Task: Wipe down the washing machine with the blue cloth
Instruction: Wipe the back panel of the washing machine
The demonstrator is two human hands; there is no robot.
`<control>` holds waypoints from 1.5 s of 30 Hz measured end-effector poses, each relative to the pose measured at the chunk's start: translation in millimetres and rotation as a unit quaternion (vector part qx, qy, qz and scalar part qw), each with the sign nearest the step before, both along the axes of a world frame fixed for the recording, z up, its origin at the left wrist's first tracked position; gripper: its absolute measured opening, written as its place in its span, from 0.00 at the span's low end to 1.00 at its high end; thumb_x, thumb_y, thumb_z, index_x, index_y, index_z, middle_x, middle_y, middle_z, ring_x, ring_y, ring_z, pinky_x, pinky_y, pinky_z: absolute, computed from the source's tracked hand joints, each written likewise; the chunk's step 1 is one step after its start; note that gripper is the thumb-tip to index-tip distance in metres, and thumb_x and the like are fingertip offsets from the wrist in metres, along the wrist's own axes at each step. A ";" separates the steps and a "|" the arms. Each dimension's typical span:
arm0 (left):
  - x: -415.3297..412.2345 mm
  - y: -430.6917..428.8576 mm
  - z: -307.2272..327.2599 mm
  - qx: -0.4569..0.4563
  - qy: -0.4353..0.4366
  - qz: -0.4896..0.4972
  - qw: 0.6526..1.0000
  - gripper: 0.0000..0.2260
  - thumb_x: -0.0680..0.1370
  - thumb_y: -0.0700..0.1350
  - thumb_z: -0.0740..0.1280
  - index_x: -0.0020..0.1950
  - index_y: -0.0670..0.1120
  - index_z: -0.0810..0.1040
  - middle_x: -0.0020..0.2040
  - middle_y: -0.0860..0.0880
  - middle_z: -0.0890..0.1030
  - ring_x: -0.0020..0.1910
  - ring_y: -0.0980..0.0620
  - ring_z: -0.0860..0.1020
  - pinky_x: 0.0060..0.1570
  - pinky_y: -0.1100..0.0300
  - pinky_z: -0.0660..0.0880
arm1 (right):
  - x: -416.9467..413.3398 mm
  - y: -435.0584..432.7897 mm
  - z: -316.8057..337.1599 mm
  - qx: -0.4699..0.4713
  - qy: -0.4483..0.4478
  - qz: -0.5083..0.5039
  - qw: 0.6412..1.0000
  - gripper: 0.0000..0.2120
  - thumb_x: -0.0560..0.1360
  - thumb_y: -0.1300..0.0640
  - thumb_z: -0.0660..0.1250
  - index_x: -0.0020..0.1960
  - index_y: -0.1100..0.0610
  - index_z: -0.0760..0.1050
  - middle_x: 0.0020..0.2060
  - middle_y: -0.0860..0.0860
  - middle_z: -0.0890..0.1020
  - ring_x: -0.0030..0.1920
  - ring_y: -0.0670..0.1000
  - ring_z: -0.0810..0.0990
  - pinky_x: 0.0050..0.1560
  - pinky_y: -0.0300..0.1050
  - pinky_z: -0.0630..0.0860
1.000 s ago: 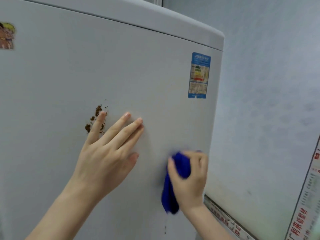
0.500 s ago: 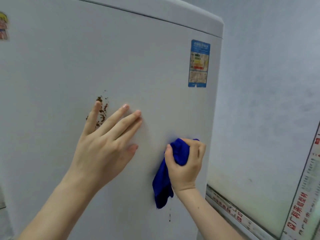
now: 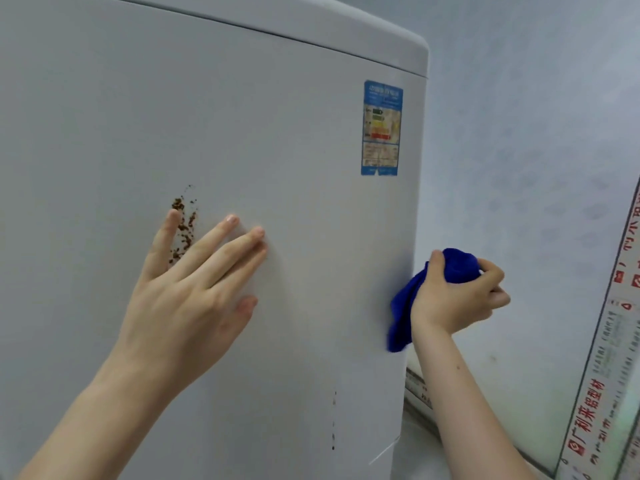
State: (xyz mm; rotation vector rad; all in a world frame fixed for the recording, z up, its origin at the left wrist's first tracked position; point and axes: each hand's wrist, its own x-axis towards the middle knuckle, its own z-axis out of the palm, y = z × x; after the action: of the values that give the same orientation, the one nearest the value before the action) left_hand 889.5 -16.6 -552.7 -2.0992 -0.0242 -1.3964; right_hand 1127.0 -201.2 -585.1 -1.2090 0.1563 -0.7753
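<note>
The white washing machine (image 3: 294, 161) fills the left and middle of the view, its flat side panel facing me. My left hand (image 3: 194, 289) rests flat on that panel with fingers straight and spread. A patch of brown crumbly dirt (image 3: 183, 226) sits on the panel between its thumb and forefinger. My right hand (image 3: 457, 296) grips the bunched blue cloth (image 3: 457, 266) just past the panel's right edge. A tail of the cloth hangs down beside my wrist. A thin line of dark drip spots (image 3: 333, 424) runs down the lower panel.
A blue energy label (image 3: 381, 128) is stuck near the machine's upper right corner. Right of the machine stands a pale frosted wall or window (image 3: 536, 150). A metal frame with red printed tape (image 3: 588, 403) borders it at the lower right.
My right hand has carried the blue cloth from the middle of the panel rightward and off its right edge. My left hand has stayed flat on the panel.
</note>
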 end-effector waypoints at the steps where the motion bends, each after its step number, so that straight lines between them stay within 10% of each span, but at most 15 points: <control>1: 0.8 -0.4 -0.2 -0.002 0.000 -0.001 1.000 0.20 0.75 0.47 0.69 0.66 0.43 0.80 0.69 0.48 0.78 0.70 0.45 0.73 0.73 0.33 0.59 | -1.3 4.2 -0.4 0.001 -0.005 0.013 1.000 0.22 0.72 0.51 0.74 0.60 0.55 0.68 0.58 0.49 0.64 0.58 0.59 0.72 0.48 0.50 0.74; 8: 1.2 1.1 -0.7 -0.005 -0.003 -0.006 1.000 0.20 0.75 0.47 0.69 0.66 0.44 0.80 0.69 0.48 0.78 0.71 0.46 0.73 0.74 0.33 0.57 | -17.6 20.4 -6.0 -0.101 -0.135 0.115 0.979 0.21 0.75 0.55 0.69 0.65 0.50 0.65 0.60 0.51 0.71 0.56 0.43 0.74 0.47 0.30 0.71; 12: 1.1 2.3 0.4 -0.012 0.008 -0.009 1.000 0.21 0.75 0.48 0.69 0.67 0.45 0.80 0.70 0.49 0.77 0.71 0.46 0.72 0.74 0.33 0.56 | -8.6 12.3 -14.3 -0.213 -0.132 0.061 0.966 0.26 0.74 0.40 0.65 0.69 0.47 0.64 0.65 0.52 0.71 0.62 0.49 0.71 0.64 0.47 0.68; 16: 0.1 3.6 0.7 -0.013 0.008 -0.015 1.000 0.20 0.75 0.48 0.69 0.67 0.44 0.80 0.69 0.49 0.77 0.71 0.46 0.72 0.75 0.33 0.55 | -36.0 33.5 -11.5 -0.084 -0.161 0.109 0.977 0.24 0.75 0.50 0.72 0.67 0.52 0.67 0.59 0.50 0.70 0.56 0.31 0.68 0.55 0.25 0.67; 22: 2.7 3.2 0.5 -0.019 0.005 -0.020 1.000 0.20 0.75 0.47 0.68 0.66 0.44 0.80 0.69 0.49 0.78 0.72 0.47 0.70 0.75 0.34 0.55 | -82.8 63.7 -34.9 -0.190 -0.301 0.136 0.924 0.23 0.71 0.48 0.71 0.62 0.54 0.72 0.52 0.52 0.71 0.56 0.37 0.69 0.58 0.26 0.65; 31: 2.0 7.5 -2.1 -0.003 -0.002 -0.018 1.000 0.20 0.75 0.47 0.69 0.66 0.44 0.81 0.69 0.48 0.78 0.72 0.47 0.70 0.74 0.32 0.57 | -55.0 52.5 6.3 -0.044 -0.195 0.103 0.974 0.23 0.75 0.50 0.72 0.68 0.46 0.71 0.56 0.50 0.70 0.49 0.35 0.73 0.47 0.20 0.65; 38: -1.1 7.2 3.8 0.025 0.001 -0.016 1.000 0.19 0.74 0.46 0.70 0.64 0.44 0.81 0.69 0.49 0.78 0.71 0.45 0.74 0.74 0.34 0.58 | -103.7 76.9 -50.5 -0.303 -0.430 0.111 0.843 0.24 0.71 0.50 0.73 0.65 0.50 0.73 0.56 0.54 0.70 0.55 0.47 0.74 0.61 0.33 0.70; 45: -52.7 23.8 33.3 -0.029 -0.013 -0.043 0.999 0.29 0.74 0.53 0.72 0.74 0.46 0.72 0.76 0.49 0.68 0.77 0.45 0.65 0.76 0.36 0.55 | -64.6 59.2 19.5 -0.033 -0.173 0.088 0.980 0.26 0.72 0.49 0.72 0.66 0.56 0.70 0.57 0.50 0.70 0.59 0.50 0.72 0.49 0.22 0.64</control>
State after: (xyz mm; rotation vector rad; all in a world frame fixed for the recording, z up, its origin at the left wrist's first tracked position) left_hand 836.8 7.2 -519.4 -2.1515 0.0165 -1.4904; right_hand 1062.4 -142.0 -565.6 -1.1149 -0.2616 -0.8264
